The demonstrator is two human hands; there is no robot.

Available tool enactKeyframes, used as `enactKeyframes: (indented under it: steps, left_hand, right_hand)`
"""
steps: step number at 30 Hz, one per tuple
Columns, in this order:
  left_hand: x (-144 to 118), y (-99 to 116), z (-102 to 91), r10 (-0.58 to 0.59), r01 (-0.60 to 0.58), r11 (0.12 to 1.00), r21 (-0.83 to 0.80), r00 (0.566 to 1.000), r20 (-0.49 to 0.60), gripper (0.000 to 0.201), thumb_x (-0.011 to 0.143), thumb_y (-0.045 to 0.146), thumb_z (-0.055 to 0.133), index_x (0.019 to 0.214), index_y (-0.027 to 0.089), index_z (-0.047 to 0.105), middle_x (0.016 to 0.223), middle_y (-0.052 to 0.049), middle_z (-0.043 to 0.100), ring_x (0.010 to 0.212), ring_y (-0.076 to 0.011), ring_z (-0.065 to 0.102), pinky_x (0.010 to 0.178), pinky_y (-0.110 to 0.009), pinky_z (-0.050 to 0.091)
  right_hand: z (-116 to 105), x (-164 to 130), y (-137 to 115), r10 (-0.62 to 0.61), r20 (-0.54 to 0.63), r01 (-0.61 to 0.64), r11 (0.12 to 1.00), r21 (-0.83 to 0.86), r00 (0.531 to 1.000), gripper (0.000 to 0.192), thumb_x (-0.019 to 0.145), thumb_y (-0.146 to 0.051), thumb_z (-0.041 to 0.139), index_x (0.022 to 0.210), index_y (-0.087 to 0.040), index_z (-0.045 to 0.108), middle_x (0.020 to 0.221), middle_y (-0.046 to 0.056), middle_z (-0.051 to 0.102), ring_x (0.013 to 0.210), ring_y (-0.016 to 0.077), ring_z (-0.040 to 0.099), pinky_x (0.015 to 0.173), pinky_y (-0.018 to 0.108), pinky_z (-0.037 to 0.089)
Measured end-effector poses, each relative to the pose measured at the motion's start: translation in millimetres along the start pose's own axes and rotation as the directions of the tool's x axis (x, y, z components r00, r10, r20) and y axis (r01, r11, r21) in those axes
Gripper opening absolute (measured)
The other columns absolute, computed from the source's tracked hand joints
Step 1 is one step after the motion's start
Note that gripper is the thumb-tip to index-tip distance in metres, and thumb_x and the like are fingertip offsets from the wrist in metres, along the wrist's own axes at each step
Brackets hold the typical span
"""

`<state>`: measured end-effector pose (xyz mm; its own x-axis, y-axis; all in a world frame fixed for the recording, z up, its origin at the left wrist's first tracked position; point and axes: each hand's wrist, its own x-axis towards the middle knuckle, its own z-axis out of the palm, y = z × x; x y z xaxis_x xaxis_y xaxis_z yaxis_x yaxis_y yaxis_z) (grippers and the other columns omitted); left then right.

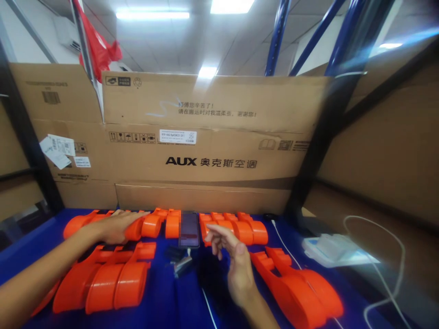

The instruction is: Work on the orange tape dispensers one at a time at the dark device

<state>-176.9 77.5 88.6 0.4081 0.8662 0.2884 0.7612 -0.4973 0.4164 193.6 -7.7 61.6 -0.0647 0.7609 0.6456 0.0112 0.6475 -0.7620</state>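
Head-worn view, forward over table (178, 297)

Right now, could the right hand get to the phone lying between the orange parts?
Probably yes. The right hand hovers open just beside the phone, and nothing lies between them on the blue table.

Bright orange plastic parts (113, 278) lie on a deep blue table (171, 301).

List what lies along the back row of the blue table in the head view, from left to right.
Left hand resting on orange plastic parts → phone → right hand → second group of orange parts → white cable → white device.
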Motion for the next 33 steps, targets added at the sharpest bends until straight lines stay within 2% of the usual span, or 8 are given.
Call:
enactKeyframes:
  steps: [5,8,13,20,23,26,29,33]
  left_hand:
    - [4.5,-1.8,-0.5,-0.022,-0.024,0.958,0.286,0.987,0.159,0.087,0.065,0.024,0.064,0.149,0.024,0.044,0.135,-0.014,0.064,0.118,-0.0410,0.060,0.103,-0.052,0.038]
    - [9.6,4.8,-11.0,-0.048,-0.019,0.925,0.379,0.985,0.166,0.099,0.060,0.023,0.065,0.154,0.025,0.033,0.134,-0.015,0.063,0.114,-0.0386,0.062,0.100,-0.047,0.040]
    - [6.0,29.3,-38.4,-0.007,-0.017,0.877,0.481,0.999,0.048,0.093,0.067,0.028,0.065,0.155,0.022,0.033,0.120,-0.015,0.067,0.105,-0.0370,0.063,0.093,-0.043,0.044]
    - [-3.1,72.4,-68.0,0.185,-0.108,0.868,0.485,0.976,-0.113,0.087,0.072,0.031,0.069,0.151,0.019,0.036,0.139,-0.015,0.058,0.123,-0.0382,0.053,0.103,-0.048,0.041]
    - [-20.3,102.2,-54.3,0.290,-0.187,0.902,0.389,0.930,-0.226,0.085,0.076,0.033,0.070,0.152,0.020,0.032,0.144,-0.015,0.052,0.128,-0.0348,0.050,0.107,-0.048,0.040]
    - [-41.7,136.1,-21.8,0.406,-0.347,0.906,0.243,0.874,-0.267,0.086,0.076,0.024,0.071,0.151,0.021,0.029,0.141,-0.015,0.052,0.126,-0.0312,0.052,0.103,-0.045,0.046]
    - [-55.3,166.2,15.4,0.549,-0.514,0.835,0.198,0.803,-0.233,0.084,0.073,0.013,0.069,0.147,0.019,0.030,0.136,-0.017,0.057,0.124,-0.0314,0.052,0.103,-0.050,0.045]
    - [-56.6,189.2,49.7,0.721,-0.642,0.671,0.371,0.682,-0.124,0.056,0.078,0.009,0.062,0.132,0.022,0.050,0.128,-0.017,0.066,0.105,-0.0318,0.062,0.082,-0.047,0.054]
  right_hand:
    - [-1.5,-0.4,4.8,0.001,-0.014,-0.001,1.000,0.002,1.000,0.066,0.101,-0.063,0.018,0.123,-0.021,0.065,0.093,0.009,0.067,0.067,0.0191,0.054,0.054,0.031,0.043]
    - [-2.8,-0.7,6.6,0.007,-0.015,-0.008,1.000,-0.006,1.000,0.065,0.102,-0.061,0.019,0.121,-0.020,0.066,0.092,0.008,0.067,0.067,0.0190,0.054,0.055,0.031,0.041]
    - [-3.2,-0.8,6.7,-0.005,-0.031,0.005,1.000,-0.009,0.999,0.062,0.103,-0.059,0.022,0.118,-0.021,0.068,0.090,0.008,0.067,0.066,0.0182,0.053,0.054,0.029,0.040]
    - [-3.1,-0.6,4.9,-0.004,-0.040,0.000,0.997,-0.083,0.999,0.046,0.104,-0.048,0.034,0.117,-0.021,0.068,0.088,0.006,0.068,0.067,0.0170,0.055,0.056,0.028,0.042]
    - [-0.8,0.3,0.2,0.024,-0.048,-0.031,0.988,-0.152,0.999,0.035,0.102,-0.045,0.045,0.111,-0.020,0.069,0.082,0.004,0.067,0.065,0.0159,0.054,0.059,0.027,0.043]
    - [2.6,2.5,-4.7,0.083,-0.059,-0.091,0.985,-0.145,0.995,0.033,0.101,-0.044,0.049,0.105,-0.019,0.070,0.074,0.002,0.064,0.062,0.0148,0.052,0.058,0.026,0.041]
    - [6.2,4.9,-8.5,0.179,-0.007,-0.179,0.980,-0.088,0.984,0.034,0.099,-0.047,0.052,0.101,-0.018,0.070,0.070,0.001,0.061,0.061,0.0142,0.050,0.056,0.025,0.040]
    - [9.8,6.6,-12.3,0.289,0.123,-0.289,0.957,-0.016,0.949,0.037,0.093,-0.051,0.061,0.086,-0.016,0.070,0.069,0.000,0.059,0.065,0.0151,0.052,0.060,0.025,0.043]
